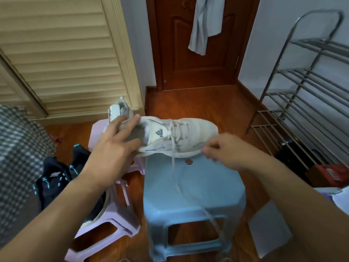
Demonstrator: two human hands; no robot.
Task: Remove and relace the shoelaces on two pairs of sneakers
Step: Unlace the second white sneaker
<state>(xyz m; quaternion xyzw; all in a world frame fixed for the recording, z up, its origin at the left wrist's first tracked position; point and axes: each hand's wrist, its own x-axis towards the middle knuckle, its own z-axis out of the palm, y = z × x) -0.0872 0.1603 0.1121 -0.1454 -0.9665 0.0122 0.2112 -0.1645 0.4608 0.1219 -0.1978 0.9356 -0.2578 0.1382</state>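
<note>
A white sneaker (192, 133) lies on its side at the far edge of the blue plastic stool (194, 188), toe to the right. My left hand (117, 140) grips its heel end, thumb under and fingers over the collar. My right hand (222, 150) is at the sole side near the toe with fingers curled as if pinching; what it holds is hidden. A loose white lace (177, 184) hangs from the eyelets down across the stool. The second white sneaker (119, 110) stands behind my left hand. A black pair with teal accents (56, 178) sits lower left.
A pink stool (113, 214) stands left of the blue one, another pink stool (96, 129) behind it. A metal shoe rack (306, 95) fills the right side. A brown door (198, 44) is ahead, louvered doors (66, 53) to the left. Checked fabric (17, 157) lies far left.
</note>
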